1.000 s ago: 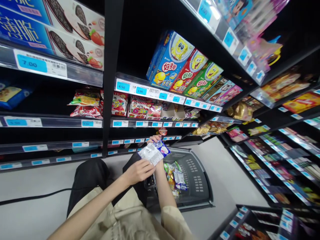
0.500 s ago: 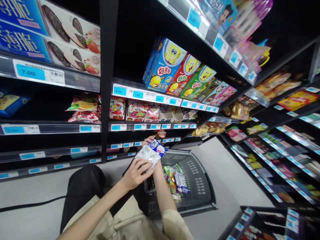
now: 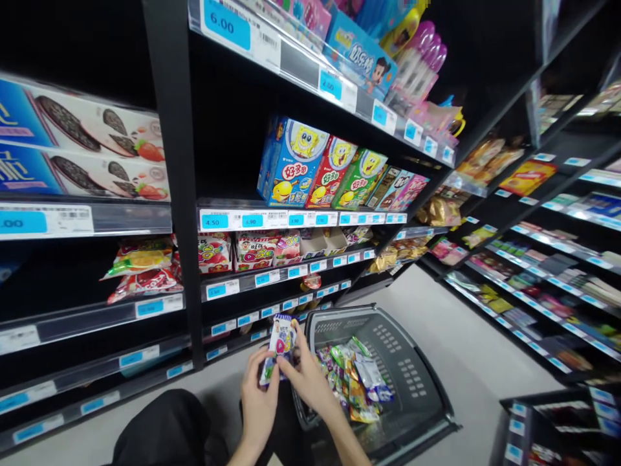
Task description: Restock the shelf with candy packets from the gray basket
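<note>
A small gummy candy packet, white and purple with colourful lettering, is held upright between my hands. My left hand grips its lower left side, fingers bent and thumb near the front. On the other side, my right hand has its thumb on the front and a finger along the upper right edge. Just right of the hands, the dark grey shopping basket sits on the floor. Inside it lies a pile of shiny snack packets, green, orange, purple, silver and blue.
A black shelf with price tags rises in front, bearing cartoon biscuit boxes, bagged sweets and blue-white cookie boxes. More stocked shelves run along the right. A dark rack stands at the lower right. My knee shows below.
The packet has gone from a slanted, silvery-white and blue face to an upright, lettered purple-white one. My hands and the basket sit lower in view as the camera has tilted up.
</note>
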Available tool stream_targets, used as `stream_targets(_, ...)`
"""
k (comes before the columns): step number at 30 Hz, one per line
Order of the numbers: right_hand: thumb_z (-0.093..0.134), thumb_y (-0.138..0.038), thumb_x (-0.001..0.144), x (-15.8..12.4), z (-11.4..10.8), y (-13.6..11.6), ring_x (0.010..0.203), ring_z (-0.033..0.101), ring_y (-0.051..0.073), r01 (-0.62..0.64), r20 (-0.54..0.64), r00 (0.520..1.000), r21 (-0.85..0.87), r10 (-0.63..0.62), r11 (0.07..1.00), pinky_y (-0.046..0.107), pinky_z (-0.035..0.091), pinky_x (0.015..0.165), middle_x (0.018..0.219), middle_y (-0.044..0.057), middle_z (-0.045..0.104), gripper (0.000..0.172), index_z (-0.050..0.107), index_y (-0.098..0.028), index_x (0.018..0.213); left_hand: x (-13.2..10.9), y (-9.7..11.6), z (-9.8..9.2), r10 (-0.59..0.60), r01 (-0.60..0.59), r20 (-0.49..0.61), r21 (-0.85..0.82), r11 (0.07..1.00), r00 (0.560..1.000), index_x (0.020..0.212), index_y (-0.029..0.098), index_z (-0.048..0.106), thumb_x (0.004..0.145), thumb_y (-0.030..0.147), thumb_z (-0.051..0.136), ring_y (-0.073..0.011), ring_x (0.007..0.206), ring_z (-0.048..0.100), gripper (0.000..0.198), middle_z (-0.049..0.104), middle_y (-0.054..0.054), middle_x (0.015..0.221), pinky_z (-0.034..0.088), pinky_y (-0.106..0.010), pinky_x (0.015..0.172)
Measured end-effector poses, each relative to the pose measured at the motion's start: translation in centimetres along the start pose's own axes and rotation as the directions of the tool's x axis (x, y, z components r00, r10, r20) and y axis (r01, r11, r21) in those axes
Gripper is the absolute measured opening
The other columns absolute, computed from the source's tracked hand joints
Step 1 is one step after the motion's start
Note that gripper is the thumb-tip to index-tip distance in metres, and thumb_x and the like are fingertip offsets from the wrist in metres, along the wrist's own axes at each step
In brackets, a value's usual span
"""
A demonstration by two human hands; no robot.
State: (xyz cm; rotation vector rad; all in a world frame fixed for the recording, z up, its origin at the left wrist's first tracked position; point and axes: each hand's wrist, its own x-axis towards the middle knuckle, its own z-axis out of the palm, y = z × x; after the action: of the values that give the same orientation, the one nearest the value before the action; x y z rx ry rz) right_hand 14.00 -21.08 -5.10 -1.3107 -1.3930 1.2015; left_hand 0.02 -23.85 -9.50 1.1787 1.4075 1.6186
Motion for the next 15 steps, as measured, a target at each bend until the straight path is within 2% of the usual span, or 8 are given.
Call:
stream_targets(3, 0.079, -0.037, 0.083, -1.2, -0.2, 0.3, 0.095, 0.069, 0.022, -0.073, 0.12, 0.99, 0.028, 0.069, 0.997, 0.038, 0.058, 0.084, 0.115, 0.005, 0.068, 0.103, 0.016, -0.034, 0.165, -1.6, -0.3, 0.3, 0.111, -0.112, 0.017, 0.078, 0.991, 0.994, 0.108, 0.023, 0.068, 0.093, 0.032, 0.06, -0.0278, 0.113, 0.069, 0.019, 0.069, -0.012, 0.121, 0.059, -0.047, 0.098)
stream_targets(6, 0.087, -0.032, 0.074, -1.2, -0.4, 0.0, 0.106, 0.066, 0.023, -0.142, 0.171, 0.977, 0.097, 0.124, 0.985, 0.039, 0.057, 0.086, 0.127, 0.009, 0.063, 0.123, 0.003, -0.033, 0.164, -1.9, 0.2, 0.4, 0.192, -0.195, 0.063, 0.047, 0.98, 0.979, 0.113, 0.023, 0.066, 0.092, 0.028, 0.06, -0.0265, 0.11, 0.071, 0.022, 0.071, -0.011, 0.12, 0.062, -0.044, 0.094)
stream_targets(8, 0.091, -0.029, 0.066, -0.9, -0.6, -0.3, 0.113, 0.065, 0.026, -0.166, 0.174, 0.975, 0.144, 0.141, 0.975, 0.04, 0.057, 0.088, 0.134, 0.011, 0.058, 0.13, 0.005, -0.034, 0.162, -1.4, 1.0, 0.3, 0.24, -0.244, 0.131, 0.014, 0.97, 0.962, 0.118, 0.025, 0.065, 0.093, 0.025, 0.059, -0.0255, 0.112, 0.071, 0.026, 0.071, -0.01, 0.122, 0.063, -0.041, 0.093)
stream_targets(11, 0.095, -0.029, 0.061, 0.1, -1.0, -0.8, 0.115, 0.066, 0.028, -0.143, 0.146, 0.983, 0.226, 0.112, 0.964, 0.043, 0.057, 0.09, 0.137, 0.014, 0.057, 0.128, 0.012, -0.034, 0.158, -0.4, 2.2, -0.1, 0.324, -0.334, 0.226, 0.004, 0.943, 0.918, 0.127, 0.028, 0.062, 0.093, 0.022, 0.058, -0.0253, 0.12, 0.069, 0.035, 0.069, -0.01, 0.13, 0.061, -0.043, 0.098)
stream_targets(13, 0.096, -0.028, 0.059, 1.2, -1.4, -1.4, 0.115, 0.067, 0.029, -0.087, 0.1, 0.993, 0.26, 0.063, 0.962, 0.046, 0.057, 0.092, 0.138, 0.015, 0.057, 0.126, 0.015, -0.035, 0.156, -0.3, 2.6, -0.6, 0.375, -0.392, 0.254, 0.022, 0.92, 0.892, 0.135, 0.031, 0.058, 0.093, 0.02, 0.059, -0.0274, 0.126, 0.065, 0.043, 0.064, -0.011, 0.139, 0.06, -0.047, 0.102)
stream_targets(15, 0.097, -0.026, 0.058, 3.0, -2.1, -2.5, 0.116, 0.067, 0.03, 0.014, 0.007, 1.0, 0.259, -0.017, 0.966, 0.049, 0.058, 0.095, 0.139, 0.015, 0.057, 0.123, 0.021, -0.036, 0.154, -0.9, 2.3, -1.0, 0.407, -0.43, 0.262, 0.035, 0.902, 0.875, 0.139, 0.033, 0.055, 0.092, 0.019, 0.059, -0.0302, 0.131, 0.061, 0.049, 0.06, -0.012, 0.145, 0.059, -0.051, 0.103)
